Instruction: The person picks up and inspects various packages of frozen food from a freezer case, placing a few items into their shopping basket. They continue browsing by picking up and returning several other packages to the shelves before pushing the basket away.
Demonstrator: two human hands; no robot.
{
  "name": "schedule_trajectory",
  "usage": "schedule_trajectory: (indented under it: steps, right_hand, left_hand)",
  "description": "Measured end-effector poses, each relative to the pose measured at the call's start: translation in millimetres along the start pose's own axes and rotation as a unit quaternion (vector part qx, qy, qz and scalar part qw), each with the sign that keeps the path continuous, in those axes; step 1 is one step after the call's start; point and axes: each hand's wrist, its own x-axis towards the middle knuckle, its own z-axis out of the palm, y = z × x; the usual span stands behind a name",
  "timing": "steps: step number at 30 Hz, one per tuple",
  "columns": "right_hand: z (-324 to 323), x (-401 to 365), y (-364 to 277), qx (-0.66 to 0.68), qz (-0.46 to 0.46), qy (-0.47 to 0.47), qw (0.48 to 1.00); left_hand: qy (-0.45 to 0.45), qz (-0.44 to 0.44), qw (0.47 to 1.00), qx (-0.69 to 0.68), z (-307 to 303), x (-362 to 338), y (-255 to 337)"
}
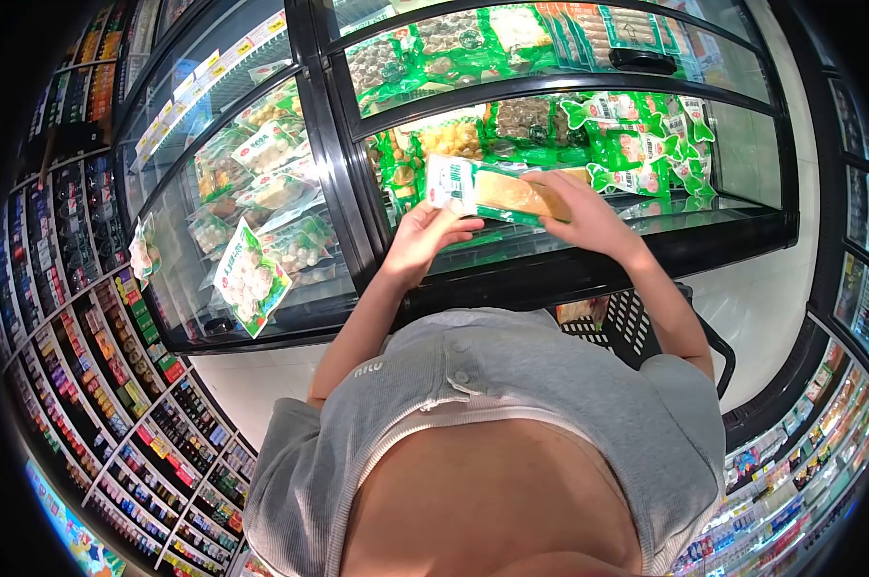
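A flat green-and-white food package (511,192) with a tan block showing through its film is held up over the freezer's front part. My left hand (425,236) pinches its white left end from below, with the fingers bent toward it. At the package's right end, my right hand (588,216) grips the edge between thumb and fingers. Behind the package lie green bags of frozen food (454,139) and twisted-end green packs (641,149) inside the freezer.
The freezer's black front rim (588,255) runs below my hands. A black basket (627,327) with something in it is at my right side. A bagged product (252,279) lies on the left glass. Stocked shelves (98,356) curve along the left.
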Motion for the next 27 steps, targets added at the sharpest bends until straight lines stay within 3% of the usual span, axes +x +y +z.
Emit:
schedule_trajectory:
  steps: [1,4,6,9,11,15,21,22,25,27]
  right_hand:
    - [-4.5,-2.3,12.6,-0.014,-0.006,-0.003,1.0]
    - [-6.1,-2.0,43.3,-0.012,0.0,-0.038,0.999]
    - [-4.3,0.2,68.0,-0.064,0.053,-0.096,0.992]
    - [1.0,11.1,116.0,-0.103,0.105,-0.16,0.976]
    - [4.2,20.1,140.9,-0.133,0.114,-0.186,0.967]
    - [23.9,29.0,186.0,-0.216,0.064,-0.177,0.958]
    - [61.4,28.0,229.5,-0.196,0.095,-0.182,0.959]
    - [65.8,28.1,234.3,-0.205,0.104,-0.203,0.952]
    - [78.1,28.6,243.0,-0.236,0.13,-0.215,0.939]
    - [81.5,31.8,240.6,-0.279,0.14,-0.235,0.921]
  left_hand:
    - [0.003,-0.056,0.998,0.001,-4.5,7.2,2.3]
    - [-0.019,-0.088,0.988,0.125,-5.6,35.7,-13.1]
    - [-0.027,-0.113,0.977,0.177,3.0,56.6,-20.1]
    - [0.0,-0.137,0.972,0.191,11.8,95.5,-52.2]
    - [0.036,-0.204,0.968,0.139,20.0,117.5,-73.9]
    - [0.08,-0.273,0.952,0.112,17.3,150.7,-107.0]
    - [0.086,-0.21,0.939,0.258,17.9,162.4,-128.1]
    - [0.037,-0.233,0.933,0.272,20.8,156.5,-117.6]
    - [0.101,-0.231,0.926,0.279,27.0,151.5,-118.5]
    - [0.085,-0.218,0.932,0.277,21.7,150.2,-119.3]
